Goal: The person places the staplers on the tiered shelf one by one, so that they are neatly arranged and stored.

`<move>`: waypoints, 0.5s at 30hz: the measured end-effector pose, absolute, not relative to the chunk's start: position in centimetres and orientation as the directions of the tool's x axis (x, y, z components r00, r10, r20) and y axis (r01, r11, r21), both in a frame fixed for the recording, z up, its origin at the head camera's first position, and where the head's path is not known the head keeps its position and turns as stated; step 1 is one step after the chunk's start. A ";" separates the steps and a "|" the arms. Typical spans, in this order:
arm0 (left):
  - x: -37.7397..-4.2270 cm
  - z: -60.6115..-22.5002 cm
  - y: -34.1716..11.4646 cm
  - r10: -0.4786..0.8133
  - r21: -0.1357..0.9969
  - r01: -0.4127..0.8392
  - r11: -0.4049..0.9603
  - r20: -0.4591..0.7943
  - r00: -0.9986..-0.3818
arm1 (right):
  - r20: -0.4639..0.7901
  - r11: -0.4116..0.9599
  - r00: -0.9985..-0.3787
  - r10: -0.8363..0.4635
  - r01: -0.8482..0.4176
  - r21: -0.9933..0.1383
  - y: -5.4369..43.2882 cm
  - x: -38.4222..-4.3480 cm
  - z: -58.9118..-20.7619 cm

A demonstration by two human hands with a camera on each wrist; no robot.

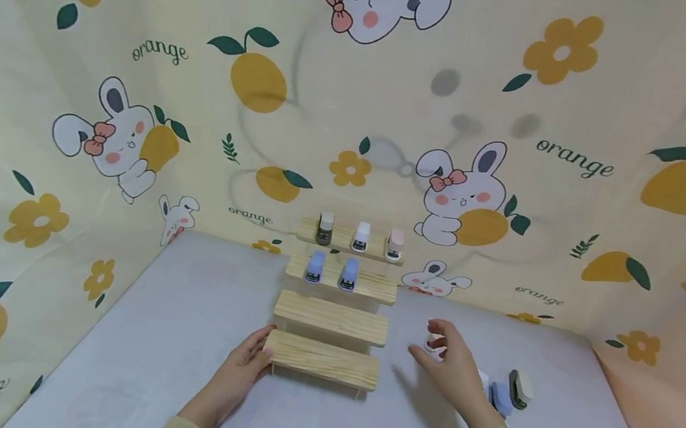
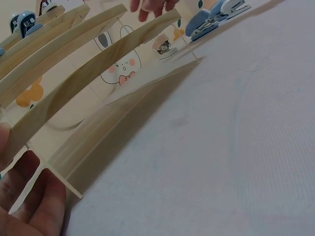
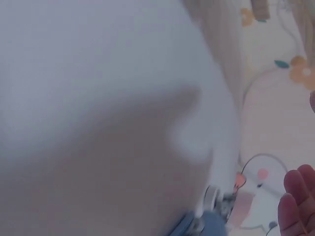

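A stepped display stand (image 1: 322, 360) has pale wooden shelves on clear supports. My left hand (image 1: 238, 370) grips the left end of its lowest shelf, thumb at the board and fingers curled about the clear support. To the right of the stand, my right hand (image 1: 454, 371) hovers with thumb and fingers spread apart. Below those fingers a small pink-and-white stapler (image 2: 165, 48) stands on the table; in the head view it shows partly between thumb and forefinger. The right wrist view is blurred, with that hand's fingertips (image 3: 294, 216) at its right edge.
By the right forearm lie a blue stapler (image 1: 500, 399), a partly hidden white stapler (image 1: 483, 380) and a dark green-and-white stapler (image 1: 520, 389). Two blue staplers (image 1: 315, 267) occupy the second shelf from the top. Green, white and pink staplers (image 1: 395, 245) line the top shelf. Behind hangs a printed cloth (image 1: 364, 95).
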State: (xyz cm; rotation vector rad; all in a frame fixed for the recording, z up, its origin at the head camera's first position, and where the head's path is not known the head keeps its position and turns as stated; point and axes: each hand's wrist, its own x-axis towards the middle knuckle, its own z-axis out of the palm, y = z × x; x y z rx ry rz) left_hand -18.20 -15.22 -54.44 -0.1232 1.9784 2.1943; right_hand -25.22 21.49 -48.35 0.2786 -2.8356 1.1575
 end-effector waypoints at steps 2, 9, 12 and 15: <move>-18.2 -54.4 -15.1 0.079 0.977 -0.192 -0.094 -0.185 -0.979 | 0.119 0.707 -0.982 -0.146 -0.188 -0.682 22.3 -25.0 -48.5; -18.2 -54.4 -15.1 0.083 0.979 -0.175 -0.102 -0.167 -0.982 | 0.112 0.764 -0.984 -0.139 -0.178 -0.621 25.1 -23.9 -49.1; -18.3 -54.5 -15.1 0.084 0.980 -0.173 -0.102 -0.165 -0.983 | 0.131 0.766 -0.981 -0.142 -0.193 -0.614 26.0 -23.4 -49.5; -18.3 -54.6 -15.2 0.083 0.980 -0.172 -0.105 -0.163 -0.983 | 0.128 0.769 -0.982 -0.140 -0.189 -0.611 26.6 -23.1 -50.0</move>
